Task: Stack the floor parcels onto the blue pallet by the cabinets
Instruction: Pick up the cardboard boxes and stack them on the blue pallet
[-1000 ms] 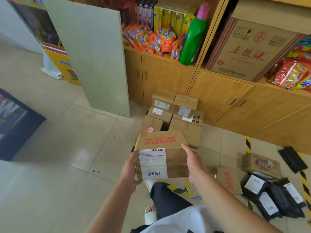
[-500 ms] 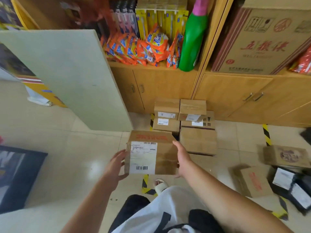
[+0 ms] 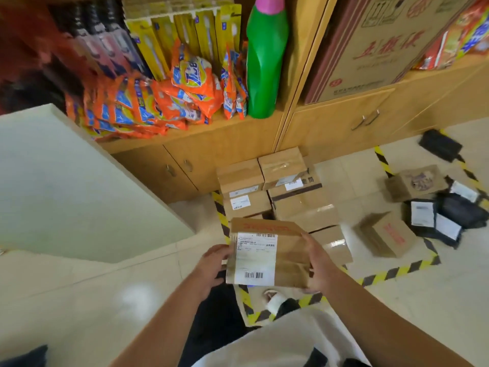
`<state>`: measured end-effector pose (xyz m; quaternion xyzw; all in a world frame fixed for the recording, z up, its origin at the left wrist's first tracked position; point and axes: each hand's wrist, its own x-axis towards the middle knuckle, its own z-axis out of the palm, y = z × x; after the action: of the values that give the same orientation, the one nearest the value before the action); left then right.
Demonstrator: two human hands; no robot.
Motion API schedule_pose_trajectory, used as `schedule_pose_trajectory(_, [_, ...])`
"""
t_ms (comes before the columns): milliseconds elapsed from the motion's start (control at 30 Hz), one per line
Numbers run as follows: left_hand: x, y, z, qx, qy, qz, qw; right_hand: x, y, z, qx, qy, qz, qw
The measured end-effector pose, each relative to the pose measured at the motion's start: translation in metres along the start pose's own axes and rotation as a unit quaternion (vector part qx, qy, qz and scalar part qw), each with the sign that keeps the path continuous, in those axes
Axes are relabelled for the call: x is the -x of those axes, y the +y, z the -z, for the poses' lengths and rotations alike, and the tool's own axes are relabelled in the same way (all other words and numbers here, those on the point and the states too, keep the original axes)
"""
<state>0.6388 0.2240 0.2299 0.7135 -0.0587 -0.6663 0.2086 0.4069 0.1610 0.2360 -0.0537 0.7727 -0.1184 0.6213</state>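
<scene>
Two hands carry what I'm watching: left hand (image 3: pixel 211 266) curls on the left edge of the parcel (image 3: pixel 289 256), right hand (image 3: pixel 321 266) grips its right edge. Just beyond, stacked boxes (image 3: pixel 280 197) stand by the cabinets (image 3: pixel 232 144); loose parcels (image 3: pixel 386 234) lie rightward.

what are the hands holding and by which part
A labelled cardboard parcel, gripped by its sides: left hand on the left, right hand on the right.

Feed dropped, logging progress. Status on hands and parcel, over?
Both grip the labelled parcel, left hand and right hand at its sides, held aloft. Parcel stack by cabinets just ahead. Nothing between; loose boxes lie right.
</scene>
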Motion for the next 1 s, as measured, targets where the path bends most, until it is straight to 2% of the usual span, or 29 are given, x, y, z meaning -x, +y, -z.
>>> schedule_pose_trajectory(133, [-0.042,0.035,0.018,-0.069,-0.029,0.008,0.997,-0.021,0.0,-0.04,-0.011,0.059,-0.035,0.998])
schedule_pose_trajectory(267, [-0.097,0.035,0.024,-0.13,-0.014,0.038,0.991,-0.058,0.003,-0.078,0.025,0.085,-0.058,0.994])
schedule_pose_trajectory(500, [-0.211,0.022,0.014,-0.16,0.034,0.057,0.985,-0.152,0.019,-0.1,0.021,0.049,-0.092,0.994])
schedule_pose_trajectory(767, [-0.334,0.025,-0.001,-0.082,0.092,0.026,0.992,-0.271,-0.043,-0.138,0.091,-0.012,0.068,0.993])
schedule_pose_trajectory(900, [-0.372,0.02,-0.007,-0.035,0.099,0.013,0.994,-0.309,-0.068,-0.151,0.118,-0.061,0.061,0.989])
schedule_pose_trajectory(1000, [-0.383,0.017,-0.011,-0.034,0.101,-0.012,0.994,-0.32,-0.078,-0.156,0.136,-0.086,0.089,0.983])
